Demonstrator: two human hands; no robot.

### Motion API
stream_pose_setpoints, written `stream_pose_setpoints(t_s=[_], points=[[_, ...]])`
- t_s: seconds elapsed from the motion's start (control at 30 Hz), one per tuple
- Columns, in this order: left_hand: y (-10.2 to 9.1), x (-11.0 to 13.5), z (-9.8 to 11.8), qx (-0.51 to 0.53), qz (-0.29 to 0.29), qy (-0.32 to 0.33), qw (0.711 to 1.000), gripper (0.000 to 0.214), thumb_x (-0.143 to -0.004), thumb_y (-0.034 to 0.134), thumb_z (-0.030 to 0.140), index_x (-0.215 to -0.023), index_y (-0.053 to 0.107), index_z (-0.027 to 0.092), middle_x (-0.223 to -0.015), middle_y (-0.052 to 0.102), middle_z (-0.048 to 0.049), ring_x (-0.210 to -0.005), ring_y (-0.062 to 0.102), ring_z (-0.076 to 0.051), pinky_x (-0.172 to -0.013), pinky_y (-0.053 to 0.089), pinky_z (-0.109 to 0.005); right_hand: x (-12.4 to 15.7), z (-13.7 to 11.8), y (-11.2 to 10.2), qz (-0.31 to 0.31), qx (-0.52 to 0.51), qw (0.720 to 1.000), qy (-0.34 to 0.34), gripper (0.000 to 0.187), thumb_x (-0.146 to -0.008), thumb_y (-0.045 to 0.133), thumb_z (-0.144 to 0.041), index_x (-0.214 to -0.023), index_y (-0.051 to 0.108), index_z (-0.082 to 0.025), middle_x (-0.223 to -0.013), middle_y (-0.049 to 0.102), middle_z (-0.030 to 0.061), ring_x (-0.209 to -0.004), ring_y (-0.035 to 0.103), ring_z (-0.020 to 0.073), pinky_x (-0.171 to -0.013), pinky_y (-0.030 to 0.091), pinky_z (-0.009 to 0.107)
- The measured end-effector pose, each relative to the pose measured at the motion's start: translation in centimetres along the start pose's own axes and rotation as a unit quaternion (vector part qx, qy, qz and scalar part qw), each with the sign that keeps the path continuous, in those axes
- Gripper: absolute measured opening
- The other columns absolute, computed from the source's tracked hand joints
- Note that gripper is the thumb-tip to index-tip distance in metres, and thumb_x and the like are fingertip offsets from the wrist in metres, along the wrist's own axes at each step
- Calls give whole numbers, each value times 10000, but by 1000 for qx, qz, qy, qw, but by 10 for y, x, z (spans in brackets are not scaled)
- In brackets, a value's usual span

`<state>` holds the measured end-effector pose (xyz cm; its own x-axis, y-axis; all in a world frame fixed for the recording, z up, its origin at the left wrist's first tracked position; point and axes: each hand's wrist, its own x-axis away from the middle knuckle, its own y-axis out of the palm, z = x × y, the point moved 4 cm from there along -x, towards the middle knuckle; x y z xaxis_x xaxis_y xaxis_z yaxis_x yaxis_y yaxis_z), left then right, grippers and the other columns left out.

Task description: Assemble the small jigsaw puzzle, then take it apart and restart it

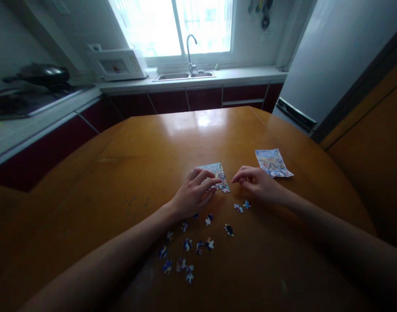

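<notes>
The partly assembled jigsaw puzzle [221, 173] lies on the wooden table, its left side covered by my left hand [198, 188]. The fingers of that hand are apart and bent over the joined pieces. Just right of the puzzle, my right hand [253, 180] is closed in a pinch; whatever may be between its fingertips is too small to make out. Two loose puzzle pieces [238, 208] lie below the right hand. Several more jigsaw pieces [187, 244] are scattered nearer to me, beside my left forearm.
A creased picture sheet [272, 163] lies beyond my right hand. The wooden table [146, 151] has a rounded outline. Behind it stand a counter with a sink [172, 76], a white microwave [118, 65] and a fridge [334, 56]. A dark pan [44, 73] sits on the stove at left.
</notes>
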<state>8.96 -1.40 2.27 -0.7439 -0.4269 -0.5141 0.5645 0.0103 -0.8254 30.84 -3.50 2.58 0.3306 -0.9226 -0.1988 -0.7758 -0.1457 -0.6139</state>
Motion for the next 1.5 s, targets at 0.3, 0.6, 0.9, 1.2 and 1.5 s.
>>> stream_pose_setpoints(t_s=[0.3, 0.6, 0.9, 1.2, 1.5], points=[[-5, 1, -3, -8, 48, -8, 999, 233, -968, 532, 164, -1165, 630, 242, -1058, 638, -49, -989, 515, -206, -884, 468, -383, 23, -19, 0, -136, 151, 977, -62, 117, -862, 689, -155, -900, 750, -247, -921, 669, 51, -872, 579, 191, -761, 454, 327], [-10, 2, -9, 10, 88, -51, 995, 208, -980, 508, 163, -1110, 660, 220, -989, 631, -47, -969, 504, -200, -871, 460, -372, 26, -31, 13, -177, 152, 970, -67, 49, -834, 748, -198, -864, 747, -238, -904, 661, 48, -879, 576, 200, -781, 456, 340], [-10, 4, -10, 18, 96, -41, 994, 187, -971, 533, 154, -1084, 673, 202, -972, 636, -52, -943, 517, -194, -845, 460, -360, 26, -28, 11, -170, 150, 972, -66, 35, -847, 727, -191, -850, 740, -224, -915, 657, 50, -881, 566, 192, -782, 451, 327], [-11, 5, -8, 17, 92, -30, 995, 163, -963, 550, 144, -1050, 677, 199, -939, 642, -46, -904, 517, -187, -814, 449, -348, 26, -27, 29, -142, 162, 976, -38, 154, -853, 746, -295, -749, 709, -188, -823, 637, 49, -805, 552, 183, -720, 436, 320], [-11, 7, -11, 15, 98, -38, 994, 150, -963, 550, 144, -1035, 672, 195, -921, 646, -42, -899, 518, -186, -816, 445, -344, 24, -23, 26, -148, 104, 976, -122, 217, -917, 608, -121, -983, 763, -258, -1000, 637, 57, -934, 553, 180, -821, 467, 318]])
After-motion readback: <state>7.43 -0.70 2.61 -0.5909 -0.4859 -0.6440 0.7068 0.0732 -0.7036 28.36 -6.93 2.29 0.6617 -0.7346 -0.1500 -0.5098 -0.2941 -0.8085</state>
